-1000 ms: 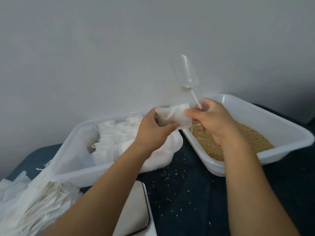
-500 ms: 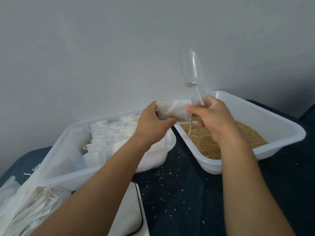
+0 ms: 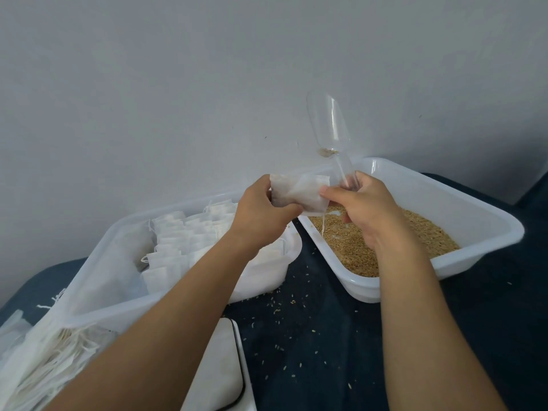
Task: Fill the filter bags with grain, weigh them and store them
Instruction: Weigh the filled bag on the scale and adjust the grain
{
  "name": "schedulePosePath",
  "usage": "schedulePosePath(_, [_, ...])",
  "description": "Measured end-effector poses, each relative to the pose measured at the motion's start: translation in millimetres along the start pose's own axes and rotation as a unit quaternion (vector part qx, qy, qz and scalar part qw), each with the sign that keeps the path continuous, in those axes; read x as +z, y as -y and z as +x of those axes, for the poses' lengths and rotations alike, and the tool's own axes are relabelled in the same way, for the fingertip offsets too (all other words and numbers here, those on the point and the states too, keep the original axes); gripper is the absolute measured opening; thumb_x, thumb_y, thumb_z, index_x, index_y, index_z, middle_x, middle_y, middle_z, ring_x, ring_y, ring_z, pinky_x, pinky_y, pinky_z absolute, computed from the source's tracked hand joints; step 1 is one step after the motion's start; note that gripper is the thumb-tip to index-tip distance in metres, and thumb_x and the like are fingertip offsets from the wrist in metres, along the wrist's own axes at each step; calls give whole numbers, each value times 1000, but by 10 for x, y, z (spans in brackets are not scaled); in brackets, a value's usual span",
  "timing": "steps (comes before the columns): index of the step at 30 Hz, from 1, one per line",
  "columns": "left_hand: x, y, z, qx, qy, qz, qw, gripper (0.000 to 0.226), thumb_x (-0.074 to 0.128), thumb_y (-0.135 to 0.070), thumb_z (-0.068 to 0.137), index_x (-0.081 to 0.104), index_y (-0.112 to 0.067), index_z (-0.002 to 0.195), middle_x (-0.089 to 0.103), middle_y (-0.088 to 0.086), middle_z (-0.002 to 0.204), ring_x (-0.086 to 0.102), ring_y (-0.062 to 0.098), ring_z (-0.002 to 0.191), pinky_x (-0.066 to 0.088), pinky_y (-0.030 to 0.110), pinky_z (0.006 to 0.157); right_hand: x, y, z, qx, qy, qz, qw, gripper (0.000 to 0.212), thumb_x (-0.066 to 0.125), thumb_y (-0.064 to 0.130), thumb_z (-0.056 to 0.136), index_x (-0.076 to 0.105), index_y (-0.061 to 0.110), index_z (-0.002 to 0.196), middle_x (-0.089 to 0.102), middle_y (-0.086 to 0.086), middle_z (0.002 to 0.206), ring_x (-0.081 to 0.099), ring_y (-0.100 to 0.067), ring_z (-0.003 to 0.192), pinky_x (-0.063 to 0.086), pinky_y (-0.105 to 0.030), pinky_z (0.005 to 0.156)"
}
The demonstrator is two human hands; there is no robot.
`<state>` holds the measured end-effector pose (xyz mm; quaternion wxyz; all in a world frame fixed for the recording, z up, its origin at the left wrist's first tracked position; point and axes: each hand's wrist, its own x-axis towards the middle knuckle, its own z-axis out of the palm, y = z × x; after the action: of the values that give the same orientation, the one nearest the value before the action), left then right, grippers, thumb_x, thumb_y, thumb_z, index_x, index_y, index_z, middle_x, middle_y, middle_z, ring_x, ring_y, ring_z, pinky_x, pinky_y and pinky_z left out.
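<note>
Both hands pinching filter bag (image 3: 299, 193), right hand (image 3: 360, 207) gripping scoop (image 3: 329, 126) (upright)

A white filter bag (image 3: 299, 194) is pinched at its left edge by the left hand (image 3: 261, 212) and at its right edge by the right hand (image 3: 364, 206), its drawstring dangling below. A clear scoop (image 3: 327, 123) rises from the right grip, a few grains at its base. Under that grip, brown grain (image 3: 415, 235) fills a white tray (image 3: 480, 221); below the left grip, filled bags (image 3: 178, 241) stand in rows.
</note>
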<state>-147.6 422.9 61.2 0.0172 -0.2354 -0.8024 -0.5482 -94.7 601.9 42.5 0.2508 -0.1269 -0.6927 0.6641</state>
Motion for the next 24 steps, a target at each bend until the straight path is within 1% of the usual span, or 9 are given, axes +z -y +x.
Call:
schedulePosePath(2, [6, -5, 2, -2, 3, -1, 1000, 32, 78, -7, 81, 65, -21, 107, 74, 3, 96, 67, 13, 78, 53, 18, 61, -6, -8, 1, -3, 0, 6, 1000, 23, 83, 18, 83, 60, 15, 86, 71, 1, 83, 67, -2, 63, 43, -19, 41])
schedulePosePath(5, [15, -7, 1, -5, 6, -3, 1000, 32, 78, -7, 81, 65, -20, 107, 74, 4, 97, 67, 14, 78, 55, 20, 62, -19, -10, 3, -5, -2, 7, 1000, 22, 83, 19, 83, 60, 17, 85, 73, 2, 84, 70, -9, 72, 43, -19, 42])
schedulePosePath(11, [27, 11, -17, -15, 8, -4, 1000, 34, 79, -11, 81, 65, -22, 109, 75, 1, 97, 72, 18, 85, 59, 27, 69, -25, -8, 4, -2, -1, 5, 1000, 19, 82, 20, 83, 63, 18, 86, 72, 4, 82, 68, -4, 66, 43, -18, 42])
schedulePosePath(13, [28, 29, -28, -17, 6, -10, 1000, 35, 80, -11, 81, 65, -21, 110, 74, 2, 98, 73, 22, 88, 62, 33, 73, -20, -3, -2, -6, 0, 3, 1000, 19, 82, 20, 83, 65, 15, 88, 73, 2, 82, 67, -2, 62, 42, -18, 41])
schedulePosePath(15, [27, 46, -45, -21, 6, -18, 1000, 34, 80, -11, 81, 65, -21, 110, 74, 3, 100, 73, 25, 91, 62, 39, 79, -18, 15, -6, -13, 1, 6, 1000, 22, 82, 19, 83, 65, 9, 93, 74, -5, 87, 66, -8, 67, 42, -20, 41])
schedulePosePath(17, [22, 59, -57, -27, 5, -29, 999, 34, 81, -11, 81, 66, -20, 110, 75, 3, 101, 73, 25, 93, 62, 42, 82, -17, 45, -15, -22, 6, 6, 1000, 31, 82, 20, 83, 63, 2, 99, 73, -6, 89, 64, -14, 71, 42, -21, 43])
schedulePosePath(21, [-3, 83, -113, -44, 1, -90, 995, 37, 82, -10, 82, 67, -19, 114, 76, 3, 104, 74, 20, 95, 63, 37, 85, 14, 127, -57, -48, 23, -21, 998, 47, 82, 25, 83, 56, -6, 107, 65, 1, 85, 53, -6, 59, 44, -22, 47])
schedulePosePath(23, [-14, 102, -185, -65, -2, -148, 987, 38, 82, -8, 83, 66, -15, 117, 75, 8, 110, 74, 24, 101, 62, 37, 89, 53, 202, -101, -64, 32, -33, 997, 48, 82, 27, 84, 53, -6, 103, 64, 5, 81, 53, -8, 63, 46, -23, 50])
schedulePosePath(24, [-22, 111, -232, -77, -3, -188, 979, 38, 81, -6, 84, 66, -12, 119, 75, 11, 112, 73, 26, 103, 61, 35, 90, 78, 252, -133, -72, 37, -39, 996, 45, 82, 29, 84, 52, -3, 97, 66, 8, 79, 53, -9, 64, 46, -25, 52])
